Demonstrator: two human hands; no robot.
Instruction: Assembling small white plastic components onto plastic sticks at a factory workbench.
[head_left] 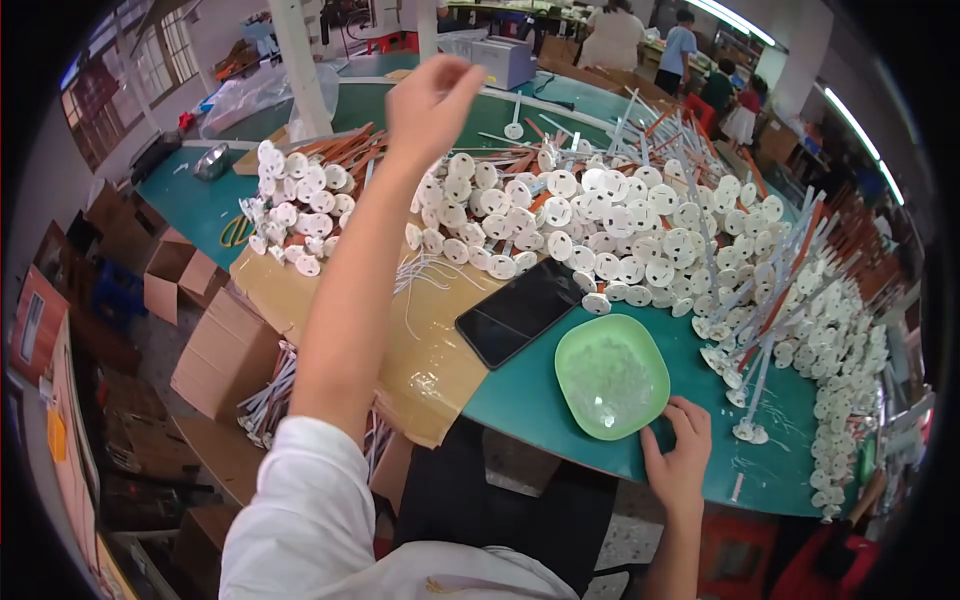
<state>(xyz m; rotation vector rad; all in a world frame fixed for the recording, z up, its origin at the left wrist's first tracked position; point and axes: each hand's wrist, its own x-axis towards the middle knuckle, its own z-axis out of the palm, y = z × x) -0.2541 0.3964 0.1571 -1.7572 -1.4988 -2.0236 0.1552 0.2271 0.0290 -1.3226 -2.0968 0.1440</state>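
Observation:
My left hand (432, 108) is raised high over the far part of the table, its fingers curled closed. Whether anything small is between them cannot be made out. Below it, white round plastic heads (610, 190) on long grey and orange strips lie in a dense heap. My right hand (682, 452) rests at the table's near edge with thumb and forefinger apart, close beside the rim of a light green bowl (655, 372). Small clear pieces (610, 385) lie inside that bowl. To its left is a black phone (520, 312), partly on brown sheeting (420, 375).
Thin white strands (425, 272) lie on the brown sheeting. Yellow-handled scissors (235, 232) and a metal bowl (211, 161) are at the left. Cardboard boxes (228, 350) stand below the green table (530, 405). A white post (302, 75) rises behind. Several people are in the background.

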